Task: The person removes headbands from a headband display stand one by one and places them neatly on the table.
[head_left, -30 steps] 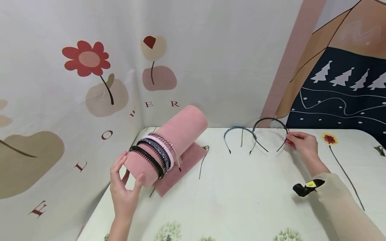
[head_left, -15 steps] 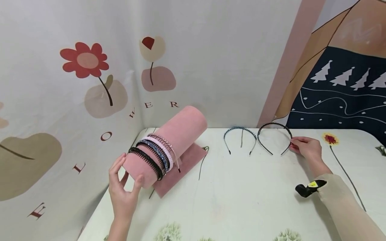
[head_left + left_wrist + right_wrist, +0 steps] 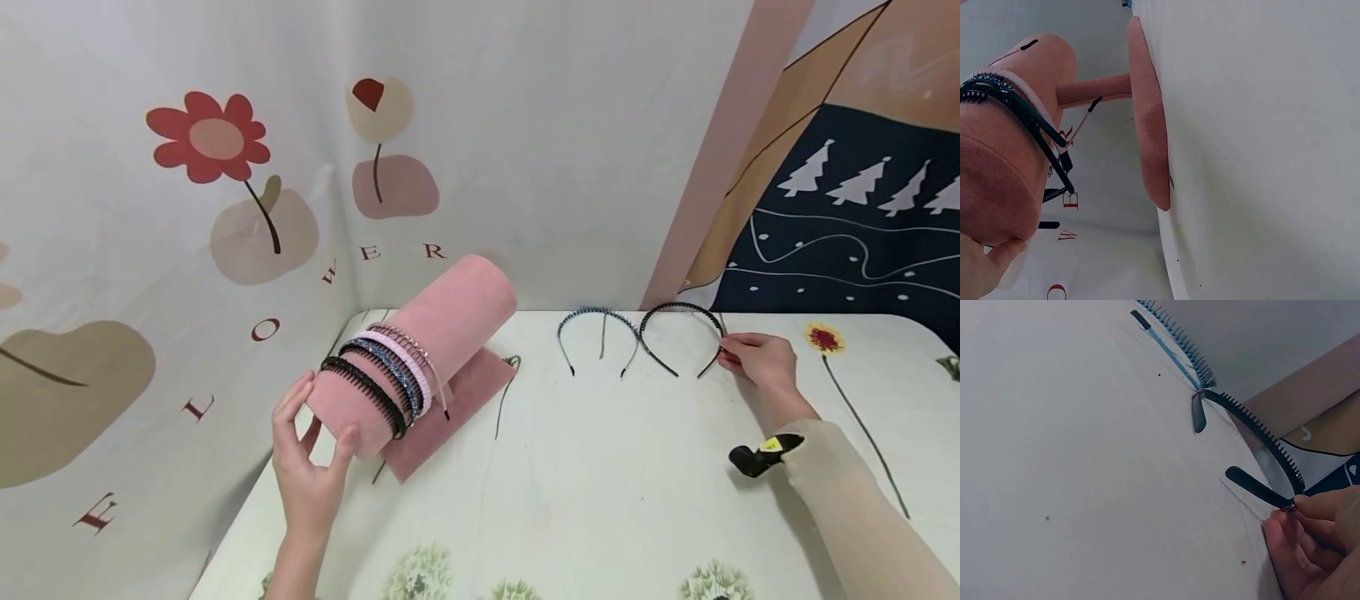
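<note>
A pink padded headband stand (image 3: pixel 465 304), a roll on a flat base, stands tilted at the left of the table. Around its roll sit several headbands: a black one (image 3: pixel 367 392), a blue glittery one, a pale pink one and a thin beaded one. My left hand (image 3: pixel 311 475) grips the near end of the roll between thumb and fingers. At the back right, my right hand (image 3: pixel 763 362) pinches one side of a black toothed headband (image 3: pixel 1266 434). Touching its left side is a blue toothed headband (image 3: pixel 597 312) on the table.
The white tablecloth (image 3: pixel 585 483) carries printed flowers and stems. Behind it hangs a pale printed curtain (image 3: pixel 540 150), close to the headbands. A black device (image 3: pixel 761 457) is strapped at the right wrist over the beige sleeve.
The black headband has come down a little and shifted right, from overlapping the blue one to lying beside it. My right hand still pinches it; the left hand keeps its grip.
</note>
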Demonstrator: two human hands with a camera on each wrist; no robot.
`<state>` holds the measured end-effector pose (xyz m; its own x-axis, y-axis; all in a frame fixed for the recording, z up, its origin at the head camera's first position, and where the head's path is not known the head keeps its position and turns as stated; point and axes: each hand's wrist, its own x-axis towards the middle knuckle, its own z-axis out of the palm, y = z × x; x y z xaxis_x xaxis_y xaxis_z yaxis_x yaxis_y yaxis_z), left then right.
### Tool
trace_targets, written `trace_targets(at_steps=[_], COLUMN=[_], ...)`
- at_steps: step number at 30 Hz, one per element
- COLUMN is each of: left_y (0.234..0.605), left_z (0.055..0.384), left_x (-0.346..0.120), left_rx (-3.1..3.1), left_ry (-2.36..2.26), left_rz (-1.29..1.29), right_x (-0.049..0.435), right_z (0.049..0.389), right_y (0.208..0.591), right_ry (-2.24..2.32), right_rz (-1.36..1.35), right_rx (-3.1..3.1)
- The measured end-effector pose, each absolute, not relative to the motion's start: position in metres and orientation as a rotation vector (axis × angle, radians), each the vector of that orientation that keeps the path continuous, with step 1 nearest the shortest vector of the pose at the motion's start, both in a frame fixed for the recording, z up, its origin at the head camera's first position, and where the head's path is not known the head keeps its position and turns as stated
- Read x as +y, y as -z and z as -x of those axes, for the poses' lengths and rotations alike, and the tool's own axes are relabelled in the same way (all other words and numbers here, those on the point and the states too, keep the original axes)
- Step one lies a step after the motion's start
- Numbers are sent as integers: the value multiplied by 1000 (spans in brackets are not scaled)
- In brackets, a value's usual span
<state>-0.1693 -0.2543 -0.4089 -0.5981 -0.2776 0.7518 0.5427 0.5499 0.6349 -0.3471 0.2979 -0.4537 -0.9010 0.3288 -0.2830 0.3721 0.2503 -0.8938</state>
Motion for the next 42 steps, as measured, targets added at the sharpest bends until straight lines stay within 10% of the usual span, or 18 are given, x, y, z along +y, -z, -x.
trace_targets(at_steps=[42], left_y=[407], left_z=[169], left_x=[-254], left_rx=[-1899], left_ry=[1172], left_rz=[218], right_x=[268], right_z=[329], right_y=[426], right_ry=[1875], right_rz=[-478], right_rx=[2503])
